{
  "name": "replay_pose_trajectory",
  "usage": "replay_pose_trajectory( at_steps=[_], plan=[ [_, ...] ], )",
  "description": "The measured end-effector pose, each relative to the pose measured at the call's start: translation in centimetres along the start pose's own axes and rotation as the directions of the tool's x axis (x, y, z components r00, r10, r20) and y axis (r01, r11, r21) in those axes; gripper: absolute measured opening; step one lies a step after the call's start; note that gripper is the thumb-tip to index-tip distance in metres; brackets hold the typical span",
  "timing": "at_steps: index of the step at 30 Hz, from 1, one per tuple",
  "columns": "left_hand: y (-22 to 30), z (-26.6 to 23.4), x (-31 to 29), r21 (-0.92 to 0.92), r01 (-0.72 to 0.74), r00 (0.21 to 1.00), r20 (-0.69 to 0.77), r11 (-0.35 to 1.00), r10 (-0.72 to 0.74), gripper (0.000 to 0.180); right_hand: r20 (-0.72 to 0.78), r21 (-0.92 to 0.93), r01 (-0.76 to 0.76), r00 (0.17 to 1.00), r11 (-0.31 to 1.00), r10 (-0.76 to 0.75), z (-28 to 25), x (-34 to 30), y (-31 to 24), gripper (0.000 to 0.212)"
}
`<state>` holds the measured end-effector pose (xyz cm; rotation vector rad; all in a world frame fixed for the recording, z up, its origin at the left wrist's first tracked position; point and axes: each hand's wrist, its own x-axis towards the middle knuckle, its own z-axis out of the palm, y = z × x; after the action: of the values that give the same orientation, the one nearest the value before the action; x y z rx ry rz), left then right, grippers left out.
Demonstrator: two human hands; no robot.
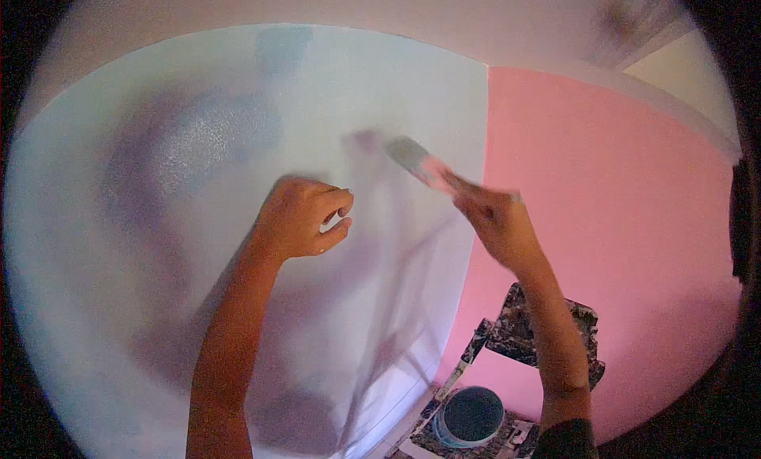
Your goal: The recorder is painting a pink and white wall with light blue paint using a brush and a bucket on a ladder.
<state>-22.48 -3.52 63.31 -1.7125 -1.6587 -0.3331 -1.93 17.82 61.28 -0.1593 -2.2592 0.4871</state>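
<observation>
My right hand [499, 225] grips a paintbrush [430, 172] by its handle. The brush points up and to the left, and its greyish bristle end is slightly blurred, in front of the pale blue wall [317, 102]. Left of it, my left hand [305, 217] is loosely curled against or close to that same wall. A gap shows between its thumb and forefinger, and nothing is visible in it. Below my right forearm stands a round bucket [473, 415] with dark-looking contents.
The bucket stands on a paint-spattered ladder or step stool [583, 320]. A pink wall [610, 189] meets the pale blue one at a vertical corner. Glossy, wet-looking paint [206, 146] shows at the upper left, and a bluer patch [283, 51] near the ceiling edge.
</observation>
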Motion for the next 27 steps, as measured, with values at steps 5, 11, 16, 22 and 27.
replay_pose_trajectory(
  at_steps=[5, 11, 16, 22, 27],
  plan=[
    [-0.1, 0.3, 0.3, -0.013, -0.001, 0.999, -0.040, 1.000, 0.001, 0.016, -0.195, -0.137, 0.338, 0.912, 0.931, -0.360, 1.0, 8.4, -3.6, 0.037],
    [-0.6, 0.5, 0.0, -0.001, 0.008, 0.999, -0.044, 1.000, -0.008, 0.016, 0.183, -0.312, 0.404, 0.914, 0.860, -0.362, 0.6, 11.1, -3.7, 0.034],
    [-0.2, 0.3, 0.3, 0.037, 0.019, 1.000, -0.019, 0.999, -0.018, 0.016, 0.026, -0.289, 0.366, 0.927, 0.885, -0.375, -1.1, 11.2, -4.4, 0.030],
    [-0.1, 0.3, 0.0, 0.037, 0.068, 0.998, 0.007, 0.997, -0.069, 0.017, 0.341, -0.381, 0.429, 0.889, 0.819, -0.307, -0.7, 11.8, -3.8, 0.032],
    [0.1, 0.9, 0.2, 0.104, 0.053, 0.998, 0.010, 0.993, -0.055, 0.017, 0.047, -0.326, 0.482, 0.867, 0.813, -0.495, -3.0, 12.0, -5.7, 0.030]
  ],
)
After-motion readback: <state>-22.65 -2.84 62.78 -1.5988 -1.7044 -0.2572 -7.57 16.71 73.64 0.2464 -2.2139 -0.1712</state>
